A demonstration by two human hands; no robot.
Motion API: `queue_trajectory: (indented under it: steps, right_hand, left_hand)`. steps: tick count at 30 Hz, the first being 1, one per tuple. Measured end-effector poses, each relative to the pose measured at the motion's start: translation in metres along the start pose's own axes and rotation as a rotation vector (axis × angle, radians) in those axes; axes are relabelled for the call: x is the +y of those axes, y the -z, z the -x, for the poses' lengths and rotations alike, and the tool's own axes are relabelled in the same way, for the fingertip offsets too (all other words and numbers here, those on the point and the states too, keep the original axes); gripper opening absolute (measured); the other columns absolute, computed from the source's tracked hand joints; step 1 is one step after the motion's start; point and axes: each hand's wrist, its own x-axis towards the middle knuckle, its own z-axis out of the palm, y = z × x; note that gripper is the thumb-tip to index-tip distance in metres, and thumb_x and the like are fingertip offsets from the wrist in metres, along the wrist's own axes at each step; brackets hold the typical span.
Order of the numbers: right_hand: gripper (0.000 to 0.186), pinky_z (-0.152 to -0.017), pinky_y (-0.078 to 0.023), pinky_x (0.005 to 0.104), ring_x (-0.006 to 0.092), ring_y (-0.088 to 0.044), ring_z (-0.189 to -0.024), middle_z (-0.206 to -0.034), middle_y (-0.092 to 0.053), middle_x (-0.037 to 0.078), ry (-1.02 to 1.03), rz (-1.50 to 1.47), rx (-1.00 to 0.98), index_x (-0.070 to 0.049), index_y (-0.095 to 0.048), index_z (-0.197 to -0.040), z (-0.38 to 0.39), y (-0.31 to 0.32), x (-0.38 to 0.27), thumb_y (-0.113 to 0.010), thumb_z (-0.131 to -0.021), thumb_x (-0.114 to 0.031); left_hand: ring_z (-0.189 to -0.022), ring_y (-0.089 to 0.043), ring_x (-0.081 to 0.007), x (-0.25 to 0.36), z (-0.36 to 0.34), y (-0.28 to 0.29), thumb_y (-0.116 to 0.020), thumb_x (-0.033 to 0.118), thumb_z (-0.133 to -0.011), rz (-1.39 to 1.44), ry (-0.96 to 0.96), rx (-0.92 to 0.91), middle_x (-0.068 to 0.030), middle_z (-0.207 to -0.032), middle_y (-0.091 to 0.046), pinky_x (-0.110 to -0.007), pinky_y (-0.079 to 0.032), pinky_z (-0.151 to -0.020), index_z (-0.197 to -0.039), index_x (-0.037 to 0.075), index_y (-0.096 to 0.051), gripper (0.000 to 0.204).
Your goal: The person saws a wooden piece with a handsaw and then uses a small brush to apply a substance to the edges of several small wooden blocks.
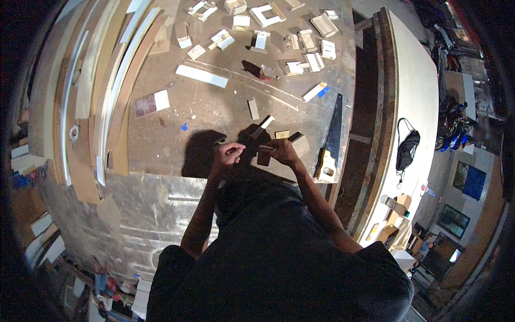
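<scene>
Over the near edge of the brown work table, my left hand (230,154) has its fingers curled together in a pinch. What it holds, if anything, is too small to make out. Just to its right, my right hand (281,150) grips a small wooden piece (264,158), partly in shadow. Beyond the hands lie a narrow wood strip (263,126) and a short wood block (252,108). A small pale block (282,134) and a larger wood block (300,145) are beside my right hand. A handsaw (328,145) with a yellow-and-black handle rests farther right.
Several small wooden assemblies (266,15) spread over the far part of the table (155,129). Long boards (88,80) are stacked at the left. A white strip (201,75) lies mid-table. Right of a gap, a pale panel (413,80) carries a black pouch (409,149).
</scene>
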Motion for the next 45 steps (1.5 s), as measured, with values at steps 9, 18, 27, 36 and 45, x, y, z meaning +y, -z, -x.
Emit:
queue_trajectory:
  steps: [9, 18, 27, 36, 45]
  right_hand:
    - [0.045, -0.05, -0.05, 0.0282, 0.0122, -0.063, -0.053, -0.065, -0.067, 0.007, -0.28, -0.348, -0.161, 0.006, -0.072, -0.086, -0.021, -0.008, -0.01, -0.073, -0.09, -0.038]
    - [0.027, -0.062, -0.054, 0.0412, 0.0283, -0.071, -0.07, -0.082, -0.072, 0.016, -0.102, 0.069, -0.06, -0.01, -0.076, -0.097, -0.035, -0.034, 0.007, -0.071, -0.085, -0.033]
    - [0.019, -0.077, -0.054, 0.043, 0.0344, -0.065, -0.091, -0.099, -0.066, 0.012, 0.496, 0.563, 0.327, -0.013, -0.067, -0.105, -0.062, 0.01, 0.0, -0.062, -0.088, -0.019]
    - [0.017, -0.072, -0.052, 0.0354, 0.0215, -0.063, -0.079, -0.087, -0.067, 0.008, 0.371, 0.342, 0.043, -0.008, -0.071, -0.105, -0.056, 0.022, 0.002, -0.061, -0.093, -0.015]
    - [0.021, -0.062, -0.046, 0.026, 0.0068, -0.057, -0.069, -0.078, -0.07, 0.002, 0.044, -0.392, -0.312, 0.002, -0.073, -0.097, -0.007, 0.057, -0.078, -0.065, -0.095, -0.017]
  left_hand:
    - [-0.062, -0.06, -0.0113, -0.011, -0.005, 0.019, -0.062, 0.014, -0.091, -0.052, -0.179, 0.067, -0.0057, -0.072, -0.066, -0.027, -0.049, -0.059, -0.102, 0.002, -0.074, 0.021]
    - [-0.069, -0.062, -0.0162, -0.004, -0.004, 0.013, -0.072, 0.028, -0.086, -0.278, -0.287, 0.223, -0.0095, -0.083, -0.071, -0.031, -0.051, -0.065, -0.111, 0.003, -0.073, 0.035]
    - [-0.072, -0.063, -0.0169, -0.019, 0.006, 0.012, -0.085, 0.032, -0.075, -0.313, -0.221, 0.306, -0.0111, -0.087, -0.069, -0.034, -0.053, -0.071, -0.116, 0.007, -0.07, 0.05]
    - [-0.077, -0.065, -0.0139, -0.008, 0.013, 0.011, -0.085, 0.022, -0.076, -0.388, -0.353, 0.373, -0.0091, -0.09, -0.07, -0.031, -0.054, -0.074, -0.113, 0.004, -0.07, 0.043]
    - [-0.084, -0.062, -0.0086, 0.057, 0.016, -0.014, -0.072, 0.008, -0.09, 0.255, -0.171, 0.063, -0.0039, -0.095, -0.067, -0.025, -0.051, -0.076, -0.119, -0.002, -0.063, 0.031]
